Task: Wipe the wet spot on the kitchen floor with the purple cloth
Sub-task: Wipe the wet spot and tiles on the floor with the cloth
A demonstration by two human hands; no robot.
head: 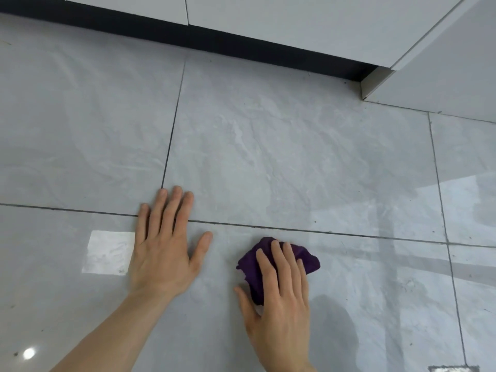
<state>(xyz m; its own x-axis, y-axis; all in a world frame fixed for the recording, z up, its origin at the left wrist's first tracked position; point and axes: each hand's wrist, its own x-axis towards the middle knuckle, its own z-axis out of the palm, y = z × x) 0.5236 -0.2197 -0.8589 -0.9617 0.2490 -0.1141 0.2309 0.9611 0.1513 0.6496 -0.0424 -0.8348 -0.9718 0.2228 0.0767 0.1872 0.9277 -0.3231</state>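
A crumpled purple cloth (308,257) lies on the grey tiled kitchen floor (268,157), just below a grout line. My right hand (281,296) presses down on the cloth with fingers spread over it, covering most of it. To the left, my left hand (163,242) rests flat on the floor, palm down, fingers apart, holding nothing. I cannot make out a distinct wet spot; the tiles are glossy and show reflections around the cloth.
White cabinet fronts (295,30) over a dark toe-kick (188,36) run along the top, and a cabinet corner (375,81) juts out at upper right. A bright rectangular reflection (107,252) lies left of my left hand.
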